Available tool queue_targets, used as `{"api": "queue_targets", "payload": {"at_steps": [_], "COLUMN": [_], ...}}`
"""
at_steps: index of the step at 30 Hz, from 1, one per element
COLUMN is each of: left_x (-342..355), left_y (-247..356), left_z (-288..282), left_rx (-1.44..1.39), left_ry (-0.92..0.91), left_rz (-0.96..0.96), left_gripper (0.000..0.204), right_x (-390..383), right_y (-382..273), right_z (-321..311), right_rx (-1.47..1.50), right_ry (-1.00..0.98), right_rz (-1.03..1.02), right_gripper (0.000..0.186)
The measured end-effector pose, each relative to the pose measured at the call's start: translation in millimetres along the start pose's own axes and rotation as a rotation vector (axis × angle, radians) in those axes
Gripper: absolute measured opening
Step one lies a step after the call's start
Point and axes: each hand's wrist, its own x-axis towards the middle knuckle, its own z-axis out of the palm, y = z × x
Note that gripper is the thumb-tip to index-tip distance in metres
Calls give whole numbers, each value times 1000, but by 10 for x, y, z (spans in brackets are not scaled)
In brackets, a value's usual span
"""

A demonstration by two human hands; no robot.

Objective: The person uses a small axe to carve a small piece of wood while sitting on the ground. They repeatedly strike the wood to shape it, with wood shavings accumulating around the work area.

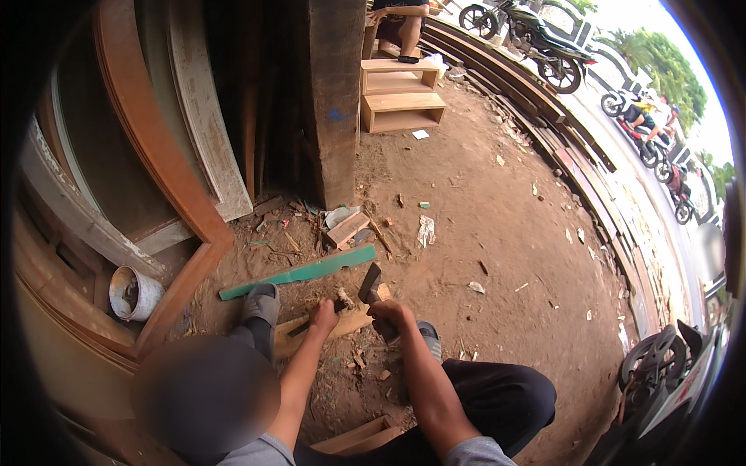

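Observation:
A pale wooden board [346, 321] lies on the dirt between my sandalled feet. My left hand [322, 317] is closed just above it, on a slim dark piece whose kind I cannot make out. To its right, my right hand [392, 313] grips a tool with a dark, flat, hatchet-like head [371, 283], tilted up and forward. Its handle is mostly hidden by my fingers. Beyond both hands a long green-painted wooden strip [311, 272] rests on the ground, and a short wood block [347, 229] lies past it.
Old door frames [167, 155] lean at the left, near a white bucket [135, 293]. A wooden post [334, 101] stands ahead. Beyond are open wooden boxes [404, 111] and a seated person [404, 27]. Stacked planks [544, 116] line the roadside; a motorcycle [660, 373] is at right.

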Motion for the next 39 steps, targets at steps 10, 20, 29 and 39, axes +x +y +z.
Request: {"api": "queue_targets", "payload": {"at_steps": [10,20,29,39], "left_x": [106,165,89,146], "left_y": [379,490,487,374], "left_z": [-498,-487,-610,-500], "left_rx": [-520,-769,-956,-1066], "left_ry": [259,421,351,260], "left_rz": [37,235,27,159], "left_gripper": [25,26,40,34], "right_x": [35,-189,-365,-1780], "right_y": [39,-190,-268,-1658], "right_z": [22,88,139,-546], "right_rx": [-172,621,1068,947], "right_ry": [133,155,275,572], "right_rz": [-211,162,330,-284], "right_gripper": [22,22,27,23]}}
